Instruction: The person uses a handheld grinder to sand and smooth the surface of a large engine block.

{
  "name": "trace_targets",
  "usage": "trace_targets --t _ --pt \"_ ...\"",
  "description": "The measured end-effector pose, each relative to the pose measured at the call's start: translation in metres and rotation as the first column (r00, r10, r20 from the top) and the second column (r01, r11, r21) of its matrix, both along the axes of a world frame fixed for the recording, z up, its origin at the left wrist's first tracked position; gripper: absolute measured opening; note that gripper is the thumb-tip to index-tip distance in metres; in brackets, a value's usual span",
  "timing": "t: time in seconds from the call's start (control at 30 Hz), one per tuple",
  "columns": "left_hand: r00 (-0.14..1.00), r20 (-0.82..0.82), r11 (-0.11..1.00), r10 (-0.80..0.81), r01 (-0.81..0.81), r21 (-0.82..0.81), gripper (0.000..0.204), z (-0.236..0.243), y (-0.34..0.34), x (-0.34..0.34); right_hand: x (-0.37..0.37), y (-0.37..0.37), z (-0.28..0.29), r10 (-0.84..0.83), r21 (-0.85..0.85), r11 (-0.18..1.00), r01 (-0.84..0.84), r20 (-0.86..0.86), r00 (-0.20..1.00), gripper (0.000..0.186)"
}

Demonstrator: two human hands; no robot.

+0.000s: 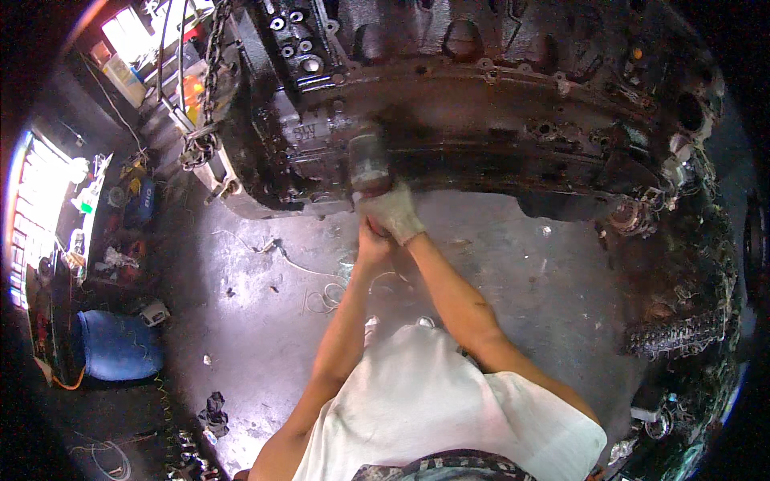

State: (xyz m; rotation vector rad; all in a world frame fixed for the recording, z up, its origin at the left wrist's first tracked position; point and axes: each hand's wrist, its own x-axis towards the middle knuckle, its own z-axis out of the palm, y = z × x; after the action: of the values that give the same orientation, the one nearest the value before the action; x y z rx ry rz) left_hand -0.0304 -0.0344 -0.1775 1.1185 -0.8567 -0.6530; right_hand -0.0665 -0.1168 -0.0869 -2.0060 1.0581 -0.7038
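Gripping a blurred, cylindrical grey tool (370, 160) with a reddish lower end, the person's right hand (393, 213), in a pale glove, is wrapping its fingers closed around the base. The left hand (374, 240) is pressing up close beneath and beside it, mostly hidden, so whether its fingers are closing on the tool cannot be told. The tool is pointing away from the body, its far end reaching in front of the lower side of a dark, oily engine block (433, 104); whether the two are touching is unclear through the blur. The block is filling the upper part of the view, with round holes showing at its upper left and a long ribbed edge curving across it. At its left end a heavy chain (212, 88) is hanging down to a metal fitting. Both forearms are stretching forward from a white shirt (417, 385), the tips of two shoes showing just past its hem. Below the hands, a pale cord (305, 268) is lying in loose loops on the grey floor (497, 264). Out to the left, a rounded blue object (120, 345) is standing near the cluttered edge, and a bright window (44, 216) is throwing light across the room. On the right, greasy metal parts (674, 337) are lining the floor's dark border.
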Motion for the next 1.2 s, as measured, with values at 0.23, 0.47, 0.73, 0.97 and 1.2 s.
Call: trace_targets --t 0.23,0.47,0.73,0.97,1.2 --pt "0.981 -0.187 0.998 0.047 -0.039 0.045 0.066 0.024 -0.002 0.008 0.035 -0.006 -0.002 -0.073 0.033 0.997 0.072 0.041 0.996 0.038" --pt "0.99 0.042 0.985 0.137 -0.141 0.098 0.069 -0.033 0.005 0.072 0.068 0.007 0.014 -0.051 0.051 0.998 0.049 0.053 0.997 0.04" --pt "1.0 0.02 0.908 -0.003 -0.006 0.42 0.052 0.013 0.006 0.072 0.062 0.002 0.018 0.023 0.187 0.981 -0.058 0.181 0.983 0.039" --pt "0.982 0.156 0.962 0.107 -0.142 0.235 0.05 -0.001 0.008 0.074 0.058 -0.002 0.028 0.107 0.149 0.982 -0.117 0.069 0.992 0.039" --pt "0.996 -0.067 0.952 0.051 -0.028 0.304 0.049 0.013 0.008 0.079 0.055 0.006 0.06 0.098 0.182 0.977 -0.111 0.079 0.992 0.054"
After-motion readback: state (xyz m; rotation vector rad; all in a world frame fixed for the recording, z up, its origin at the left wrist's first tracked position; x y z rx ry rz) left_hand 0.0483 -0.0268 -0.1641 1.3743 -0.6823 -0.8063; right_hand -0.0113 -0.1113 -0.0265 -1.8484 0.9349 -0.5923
